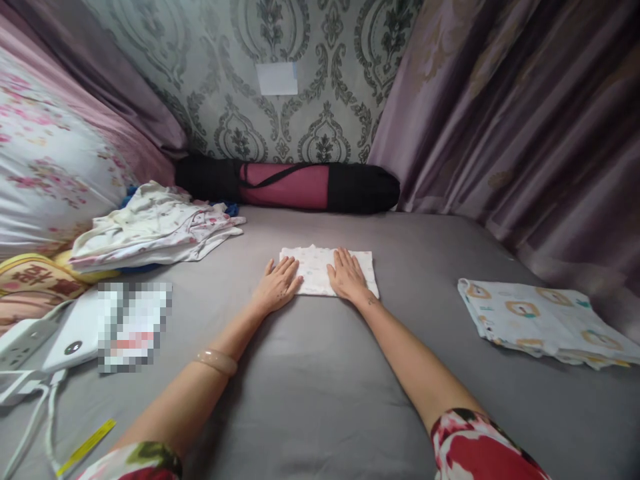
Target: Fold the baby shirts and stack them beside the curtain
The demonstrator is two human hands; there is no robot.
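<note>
A small folded white cloth (pixel 315 268) with a faint print lies flat on the grey sheet (pixel 310 373), in the middle of the view. My left hand (pixel 279 285) rests on its left edge, palm down, with the fingers spread. On the right part of the cloth lies my right hand (pixel 347 275), flat, its fingers stretched forward. Neither hand is closed round anything. Between the two hands the middle of the cloth shows.
At the left are a pile of clothes (pixel 155 227), a power strip (pixel 23 340), a white device (pixel 83 330), cables and a yellow strip (pixel 87 447). A folded printed cloth (pixel 545 320) lies right. A black and pink bag (pixel 285 185) spans the back.
</note>
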